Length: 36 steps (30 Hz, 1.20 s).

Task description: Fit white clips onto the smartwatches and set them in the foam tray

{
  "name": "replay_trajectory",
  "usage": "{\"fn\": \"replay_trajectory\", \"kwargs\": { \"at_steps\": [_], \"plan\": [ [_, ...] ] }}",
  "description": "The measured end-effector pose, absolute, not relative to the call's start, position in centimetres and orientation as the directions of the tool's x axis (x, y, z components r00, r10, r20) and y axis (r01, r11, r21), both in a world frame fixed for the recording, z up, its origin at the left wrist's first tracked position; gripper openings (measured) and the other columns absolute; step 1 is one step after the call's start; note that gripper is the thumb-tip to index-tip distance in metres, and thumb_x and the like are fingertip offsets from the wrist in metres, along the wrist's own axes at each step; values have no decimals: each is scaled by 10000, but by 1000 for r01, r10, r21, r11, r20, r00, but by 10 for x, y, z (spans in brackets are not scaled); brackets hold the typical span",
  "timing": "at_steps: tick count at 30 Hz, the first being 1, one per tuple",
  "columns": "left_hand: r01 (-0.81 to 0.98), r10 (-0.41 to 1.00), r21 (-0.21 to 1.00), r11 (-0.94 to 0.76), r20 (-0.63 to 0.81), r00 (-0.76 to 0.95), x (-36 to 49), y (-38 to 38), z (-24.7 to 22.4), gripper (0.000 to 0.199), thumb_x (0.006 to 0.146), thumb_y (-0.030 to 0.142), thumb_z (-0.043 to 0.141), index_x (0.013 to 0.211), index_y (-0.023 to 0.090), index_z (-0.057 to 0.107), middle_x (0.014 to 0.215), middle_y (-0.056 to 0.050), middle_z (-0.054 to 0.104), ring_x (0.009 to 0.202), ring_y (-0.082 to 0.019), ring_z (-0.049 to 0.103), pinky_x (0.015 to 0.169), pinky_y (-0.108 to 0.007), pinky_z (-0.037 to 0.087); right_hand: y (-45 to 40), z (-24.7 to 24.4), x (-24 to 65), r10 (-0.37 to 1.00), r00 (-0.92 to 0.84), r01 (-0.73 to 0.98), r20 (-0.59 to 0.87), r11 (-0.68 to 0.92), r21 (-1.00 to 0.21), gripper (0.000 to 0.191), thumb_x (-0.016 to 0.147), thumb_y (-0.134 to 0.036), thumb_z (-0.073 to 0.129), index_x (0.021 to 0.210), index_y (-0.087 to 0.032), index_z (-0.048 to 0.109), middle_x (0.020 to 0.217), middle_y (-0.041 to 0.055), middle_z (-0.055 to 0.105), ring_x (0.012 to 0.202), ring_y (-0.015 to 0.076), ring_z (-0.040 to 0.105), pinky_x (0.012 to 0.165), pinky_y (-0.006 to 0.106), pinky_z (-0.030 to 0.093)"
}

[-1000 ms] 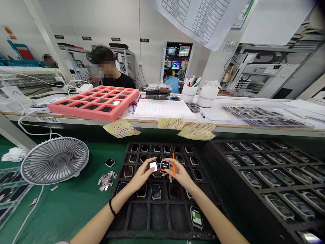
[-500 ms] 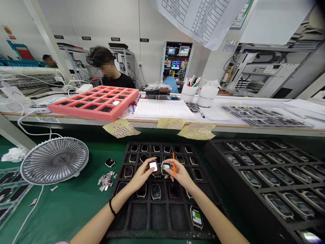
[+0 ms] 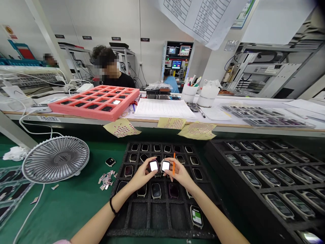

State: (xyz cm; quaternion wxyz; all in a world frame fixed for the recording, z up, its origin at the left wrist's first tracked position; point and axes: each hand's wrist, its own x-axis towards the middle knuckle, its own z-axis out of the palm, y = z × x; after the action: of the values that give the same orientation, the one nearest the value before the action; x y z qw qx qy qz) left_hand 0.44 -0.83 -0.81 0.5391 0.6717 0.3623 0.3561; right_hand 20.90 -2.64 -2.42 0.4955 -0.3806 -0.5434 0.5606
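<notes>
Across the lower half of the frame extended the green work surface (image 3: 76, 210); above it, a white bench (image 3: 149, 124) crossed the full width. At the right side stood a black foam tray (image 3: 228, 189) of watches. At bottom centre lay a second black foam tray, the centre tray (image 3: 134, 217), with rows of watches in its upper compartments and one watch with a lit green-and-white screen (image 3: 196, 217) at its lower right. On the bench, left of centre, a pink foam tray (image 3: 87, 114) occupied the same position as before. At the left, the round grey fan (image 3: 57, 159) was likewise unchanged.

Both hands were positioned over the middle of the centre tray, nearly as in the earlier frames. The left hand (image 3: 143, 173) was closed on a dark-purple watch (image 3: 153, 165), its screen white throughout; the thumb now sat at the lower edge, where it had overlapped the screen. The right hand (image 3: 180, 173) gripped a pale-cased watch (image 3: 166, 165) just beside the first. The display of this unit had changed: dark with text one second earlier, green and white half a second earlier, plain white now. Between the right-hand fingers, an orange stick (image 3: 174, 166) remained near vertical. Small slips (image 3: 106, 179), left of the centre tray, had not moved.
</notes>
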Motion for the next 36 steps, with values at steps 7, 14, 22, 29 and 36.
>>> {"fn": "replay_trajectory", "kwargs": {
  "at_steps": [7, 14, 22, 29, 36],
  "plan": [
    [123, 880, 974, -192, 115, 460, 4, -7, -11, 472, 842, 355, 574, 1277, 195, 488, 1223, -105, 569, 989, -223, 577, 698, -264, 481, -27, -24, 207, 974, -201, -131, 100, 75, -989, 403, 733, -344, 726, 1079, -239, 547, 1003, 58, 607, 624, 142, 651, 385, 195, 441],
    [136, 899, 974, -180, 107, 424, 4, -8, -4, 359, 882, 408, 490, 1138, 188, 612, 1083, -68, 652, 874, -199, 603, 699, -272, 482, -25, -18, 208, 990, -127, -131, 61, 45, -990, 312, 763, -458, 662, 925, -200, 595, 664, -21, 591, 447, 123, 592, 326, 194, 367],
    [206, 893, 950, -232, 124, 433, 3, -7, -3, 347, 917, 389, 435, 1122, 206, 646, 1047, -52, 672, 896, -212, 599, 724, -286, 488, -26, -14, 207, 993, -104, -108, 47, 36, -994, 325, 754, -495, 657, 874, -199, 599, 617, -34, 593, 394, 106, 559, 315, 195, 346],
    [156, 881, 972, -174, 83, 465, 4, -10, -1, 412, 896, 390, 477, 1260, 207, 537, 1154, -69, 616, 927, -196, 581, 774, -288, 480, -28, -14, 208, 987, -145, -120, 68, 50, -991, 346, 751, -425, 689, 1008, -219, 584, 835, 8, 627, 547, 136, 655, 362, 192, 407],
    [133, 879, 975, -178, 97, 466, 4, -10, -2, 436, 864, 436, 524, 1238, 212, 548, 1056, -60, 617, 775, -152, 552, 670, -255, 467, -26, -17, 207, 986, -145, -122, 87, 69, -990, 336, 758, -428, 682, 999, -214, 584, 855, 22, 637, 526, 130, 643, 350, 192, 399]
  ]
}}
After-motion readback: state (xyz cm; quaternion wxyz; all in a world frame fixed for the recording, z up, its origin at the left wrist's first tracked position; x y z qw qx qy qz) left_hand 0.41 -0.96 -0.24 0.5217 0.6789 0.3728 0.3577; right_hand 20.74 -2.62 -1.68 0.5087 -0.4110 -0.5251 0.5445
